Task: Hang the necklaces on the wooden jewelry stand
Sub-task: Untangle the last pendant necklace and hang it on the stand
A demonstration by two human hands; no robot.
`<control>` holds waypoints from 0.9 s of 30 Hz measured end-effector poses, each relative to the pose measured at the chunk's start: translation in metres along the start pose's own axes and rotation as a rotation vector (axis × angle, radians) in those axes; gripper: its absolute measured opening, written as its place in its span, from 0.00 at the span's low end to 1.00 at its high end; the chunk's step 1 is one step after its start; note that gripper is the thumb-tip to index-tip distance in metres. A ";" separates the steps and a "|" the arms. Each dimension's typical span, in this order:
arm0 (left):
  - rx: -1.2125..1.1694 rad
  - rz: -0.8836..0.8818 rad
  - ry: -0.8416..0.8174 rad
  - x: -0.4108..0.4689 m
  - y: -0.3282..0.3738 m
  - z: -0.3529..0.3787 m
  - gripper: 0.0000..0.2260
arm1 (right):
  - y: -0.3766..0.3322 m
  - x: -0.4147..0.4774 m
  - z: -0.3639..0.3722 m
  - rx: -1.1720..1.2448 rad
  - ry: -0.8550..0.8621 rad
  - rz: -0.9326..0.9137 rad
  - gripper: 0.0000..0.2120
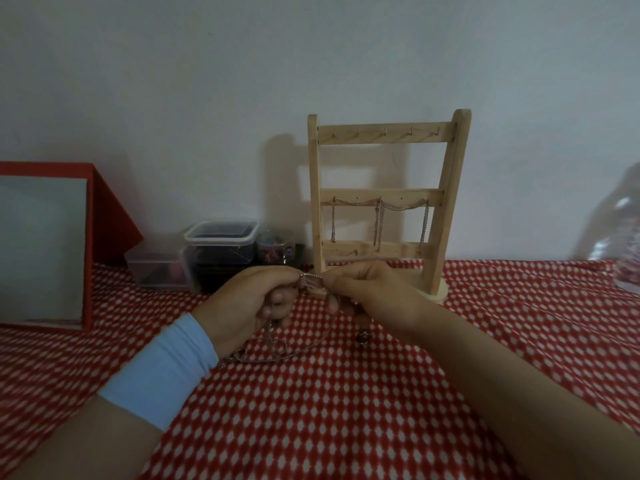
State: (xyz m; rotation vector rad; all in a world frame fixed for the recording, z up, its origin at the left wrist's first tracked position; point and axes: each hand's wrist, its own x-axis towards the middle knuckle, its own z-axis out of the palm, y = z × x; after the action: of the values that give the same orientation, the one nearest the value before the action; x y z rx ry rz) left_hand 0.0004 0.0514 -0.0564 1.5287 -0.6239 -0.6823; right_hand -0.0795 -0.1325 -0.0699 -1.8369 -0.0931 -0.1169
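Note:
The wooden jewelry stand (384,202) is upright against the wall, with three crossbars and small hooks. A thin silver chain (379,216) is draped along the hooks of its middle bar. In front of the stand's base, my left hand (249,306) and my right hand (367,292) both pinch a silver necklace (311,280) stretched between their fingertips. The rest of that necklace hangs down and lies in loops on the cloth (277,348). A small dark pendant (363,337) dangles below my right hand.
A red cloth with white dots (346,410) covers the table. Clear plastic boxes (221,254) and a small jar (275,247) stand left of the stand. A red box with a grey panel (45,247) is at far left. A clear plastic bottle (623,237) is at the right edge.

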 end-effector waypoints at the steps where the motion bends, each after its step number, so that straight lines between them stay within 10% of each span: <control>1: 0.028 -0.020 -0.027 0.000 0.005 0.001 0.27 | -0.001 0.000 0.001 -0.035 0.019 -0.032 0.15; 7: 0.076 -0.096 -0.059 0.014 0.026 0.002 0.24 | 0.002 0.003 0.000 -0.207 0.104 -0.168 0.05; 19: 0.391 -0.074 0.031 0.027 0.026 -0.015 0.14 | 0.008 0.005 -0.019 -0.571 0.045 0.185 0.17; 27: 0.596 -0.091 0.063 0.036 0.020 -0.008 0.11 | -0.003 0.006 -0.011 0.281 0.118 0.054 0.19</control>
State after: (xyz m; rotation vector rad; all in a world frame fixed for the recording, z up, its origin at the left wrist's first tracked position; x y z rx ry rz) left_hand 0.0309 0.0291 -0.0379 2.1314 -0.7538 -0.5351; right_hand -0.0748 -0.1424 -0.0633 -1.5470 0.0224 -0.1652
